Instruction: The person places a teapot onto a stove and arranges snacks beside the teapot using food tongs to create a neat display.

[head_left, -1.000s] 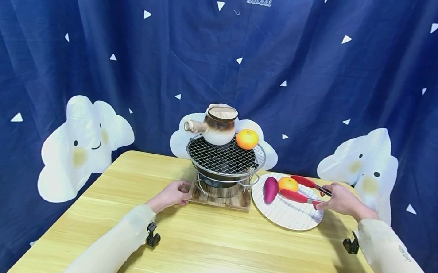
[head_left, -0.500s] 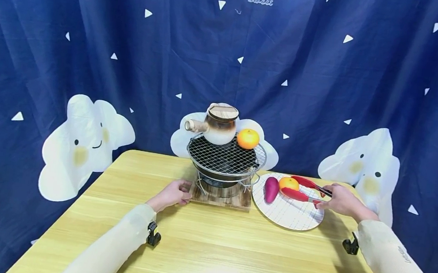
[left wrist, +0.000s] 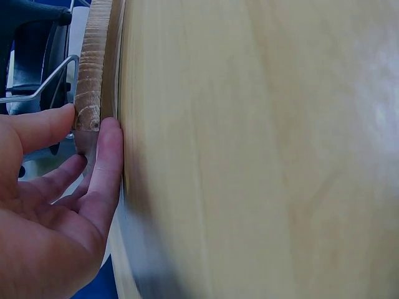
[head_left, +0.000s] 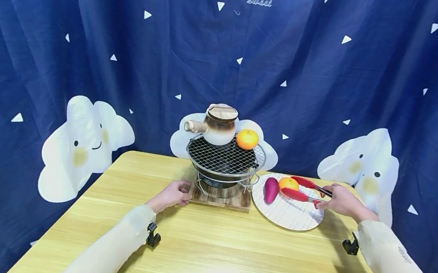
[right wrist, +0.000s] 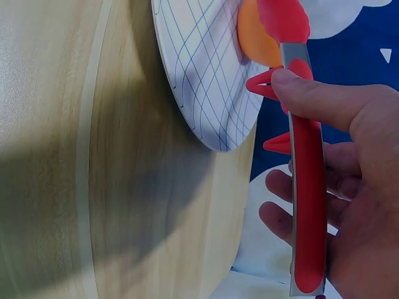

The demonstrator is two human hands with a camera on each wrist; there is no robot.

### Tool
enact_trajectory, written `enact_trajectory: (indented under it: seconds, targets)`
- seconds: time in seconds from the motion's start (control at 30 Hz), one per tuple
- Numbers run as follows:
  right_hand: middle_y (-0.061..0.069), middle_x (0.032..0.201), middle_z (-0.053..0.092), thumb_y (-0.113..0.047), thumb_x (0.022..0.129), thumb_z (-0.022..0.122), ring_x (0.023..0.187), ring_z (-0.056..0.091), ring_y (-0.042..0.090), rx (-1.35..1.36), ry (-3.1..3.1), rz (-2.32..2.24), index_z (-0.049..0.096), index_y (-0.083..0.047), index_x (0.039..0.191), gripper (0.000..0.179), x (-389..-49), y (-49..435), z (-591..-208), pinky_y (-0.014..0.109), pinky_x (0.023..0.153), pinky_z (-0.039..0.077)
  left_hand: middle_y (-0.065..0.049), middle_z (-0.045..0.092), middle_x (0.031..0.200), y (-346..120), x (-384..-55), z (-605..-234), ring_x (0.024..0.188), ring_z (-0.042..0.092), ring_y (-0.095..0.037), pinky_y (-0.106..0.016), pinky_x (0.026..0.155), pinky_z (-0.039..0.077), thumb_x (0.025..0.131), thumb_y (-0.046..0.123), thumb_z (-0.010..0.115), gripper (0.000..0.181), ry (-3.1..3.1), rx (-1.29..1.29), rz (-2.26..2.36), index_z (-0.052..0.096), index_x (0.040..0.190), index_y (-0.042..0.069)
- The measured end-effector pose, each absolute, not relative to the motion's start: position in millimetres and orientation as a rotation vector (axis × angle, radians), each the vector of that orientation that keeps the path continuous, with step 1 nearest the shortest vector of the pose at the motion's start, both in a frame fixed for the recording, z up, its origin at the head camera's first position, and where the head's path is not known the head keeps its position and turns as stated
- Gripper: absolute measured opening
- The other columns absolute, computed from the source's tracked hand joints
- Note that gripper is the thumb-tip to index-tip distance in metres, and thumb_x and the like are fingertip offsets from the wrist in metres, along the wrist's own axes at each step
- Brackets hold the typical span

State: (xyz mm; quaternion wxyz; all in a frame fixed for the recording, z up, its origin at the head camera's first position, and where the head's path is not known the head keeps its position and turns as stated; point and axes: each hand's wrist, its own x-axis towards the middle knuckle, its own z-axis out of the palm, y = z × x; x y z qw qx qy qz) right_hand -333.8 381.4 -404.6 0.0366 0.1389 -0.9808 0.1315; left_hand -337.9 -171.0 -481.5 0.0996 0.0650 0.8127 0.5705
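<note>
My left hand (head_left: pixel 173 193) pinches the left front corner of a wooden base board (left wrist: pixel 91 75), thumb on top and a finger along its lower edge. In my right hand (head_left: pixel 342 200) are red-tipped metal tongs (right wrist: pixel 308 199), gripped along the handles. Their red heads stand on either side of a mandarin orange (head_left: pixel 288 183), the near one overlapping it in the head view. That orange lies on a round white plate (head_left: pixel 290 217) with a blue check pattern. Left of it on the plate rests a purple, elongated vegetable (head_left: pixel 271 191), like a sweet potato.
On the board stands a black grill bowl (head_left: pixel 216 176) in a wire stand, topped by a round wire mesh (head_left: pixel 216 158). The mesh bears a side-handled clay pot (head_left: pixel 220 134) with a wooden lid and a second orange (head_left: pixel 247 139). A blue curtain (head_left: pixel 163 59) hangs behind the table.
</note>
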Motion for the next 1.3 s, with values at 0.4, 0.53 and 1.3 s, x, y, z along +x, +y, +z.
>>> enact_trajectory:
  seconds: [0.4, 0.53, 1.3]
  targets:
    - [0.037, 0.122, 0.061, -0.038, 0.071, 0.088, 0.113, 0.056, 0.052, 0.406, -3.019, 0.381, 0.058, 0.017, 0.126, 0.083, -331.6, 384.7, -404.4, 0.063, 0.098, 0.047, -0.029, 0.063, 0.117, -170.4, -334.8, -479.2, 0.085, 0.069, -0.027, -0.042, 0.079, 0.063, 0.092, -0.001, 0.063, 0.056, 2.406, 0.223, 1.672, 0.042, 0.144, -0.01]
    - [0.035, 0.12, 0.062, -0.039, 0.07, 0.088, 0.111, 0.058, 0.051, 0.409, -3.009, 0.391, 0.059, 0.017, 0.125, 0.084, -330.9, 385.7, -403.9, 0.062, 0.097, 0.048, -0.03, 0.062, 0.119, -170.5, -335.5, -479.6, 0.085, 0.069, -0.026, -0.04, 0.079, 0.063, 0.092, -0.001, 0.063, 0.057, 2.404, 0.213, 1.676, 0.042, 0.144, -0.01]
    - [0.039, 0.124, 0.058, -0.039, 0.073, 0.087, 0.116, 0.053, 0.054, 0.385, -3.009, 0.451, 0.056, 0.02, 0.126, 0.086, -326.2, 391.0, -397.4, 0.067, 0.1, 0.044, -0.027, 0.063, 0.113, -169.1, -332.3, -477.7, 0.081, 0.069, -0.025, -0.037, 0.076, 0.064, 0.091, -0.003, 0.062, 0.054, 2.414, 0.192, 1.683, 0.044, 0.142, -0.01]
